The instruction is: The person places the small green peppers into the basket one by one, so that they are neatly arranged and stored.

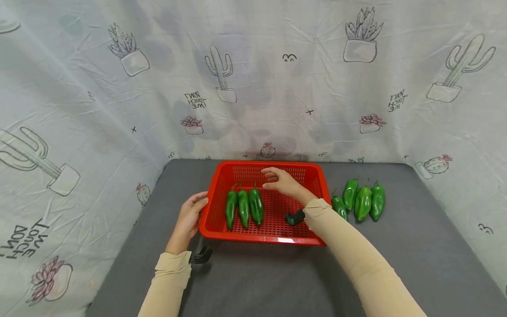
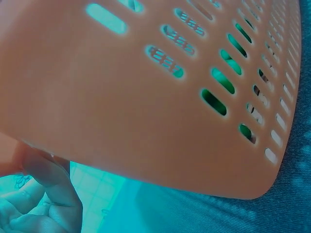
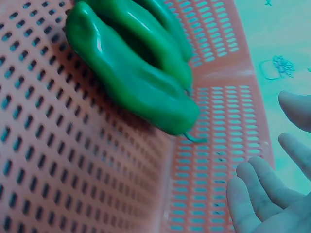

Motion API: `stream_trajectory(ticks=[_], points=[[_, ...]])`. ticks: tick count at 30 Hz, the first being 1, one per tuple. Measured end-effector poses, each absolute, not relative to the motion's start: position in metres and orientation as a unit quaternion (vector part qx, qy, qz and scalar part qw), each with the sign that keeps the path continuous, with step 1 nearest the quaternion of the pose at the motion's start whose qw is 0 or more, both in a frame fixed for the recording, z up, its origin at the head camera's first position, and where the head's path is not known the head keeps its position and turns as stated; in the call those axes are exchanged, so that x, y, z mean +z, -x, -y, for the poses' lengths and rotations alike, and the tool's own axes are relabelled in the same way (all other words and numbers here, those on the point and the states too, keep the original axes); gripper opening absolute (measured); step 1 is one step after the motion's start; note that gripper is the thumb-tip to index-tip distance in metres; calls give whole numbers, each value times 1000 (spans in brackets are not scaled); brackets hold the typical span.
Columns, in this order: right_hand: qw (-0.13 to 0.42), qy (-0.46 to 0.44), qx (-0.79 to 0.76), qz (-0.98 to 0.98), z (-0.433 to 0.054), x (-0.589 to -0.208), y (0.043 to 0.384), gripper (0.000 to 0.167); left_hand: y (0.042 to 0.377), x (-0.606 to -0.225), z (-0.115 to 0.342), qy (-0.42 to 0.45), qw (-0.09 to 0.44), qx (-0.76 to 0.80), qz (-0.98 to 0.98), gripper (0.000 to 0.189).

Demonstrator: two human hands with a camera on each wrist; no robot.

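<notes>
A red plastic basket [image 1: 277,240] with slotted walls stands on the grey table. Three long green peppers lie side by side in its left half; the nearest to my right hand is a dark green pepper [image 1: 256,207]. My left hand [image 1: 190,215] grips the basket's left rim, its fingers curled at the edge in the left wrist view. Over the basket's far middle, my right hand [image 1: 283,182] hovers with fingers spread and nothing between them. In the right wrist view the glossy green pepper [image 3: 131,82] lies apart from the fingertips [image 3: 238,189].
Several more green peppers, among them a light green pepper [image 1: 362,204], lie on the table [image 1: 412,246] right of the basket, partly behind my right sleeve. A patterned white cloth [image 1: 261,88] hangs at the back and sides.
</notes>
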State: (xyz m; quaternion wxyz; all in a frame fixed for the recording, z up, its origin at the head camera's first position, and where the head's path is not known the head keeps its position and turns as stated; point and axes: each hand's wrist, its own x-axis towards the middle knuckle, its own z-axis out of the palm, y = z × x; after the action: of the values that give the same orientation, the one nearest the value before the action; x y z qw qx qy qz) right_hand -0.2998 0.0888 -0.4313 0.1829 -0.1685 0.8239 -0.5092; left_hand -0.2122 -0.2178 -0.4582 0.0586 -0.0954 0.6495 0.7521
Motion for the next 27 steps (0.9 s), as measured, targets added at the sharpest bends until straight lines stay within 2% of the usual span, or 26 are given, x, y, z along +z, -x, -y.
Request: stream_trajectory(ticks=[13, 27], points=[[146, 137, -557, -806, -131, -411, 292, 56, 213, -459, 221, 91, 61, 753, -649, 41], [59, 117, -591, -796, -200, -391, 283, 57, 213, -458, 220, 90, 54, 758, -644, 39]])
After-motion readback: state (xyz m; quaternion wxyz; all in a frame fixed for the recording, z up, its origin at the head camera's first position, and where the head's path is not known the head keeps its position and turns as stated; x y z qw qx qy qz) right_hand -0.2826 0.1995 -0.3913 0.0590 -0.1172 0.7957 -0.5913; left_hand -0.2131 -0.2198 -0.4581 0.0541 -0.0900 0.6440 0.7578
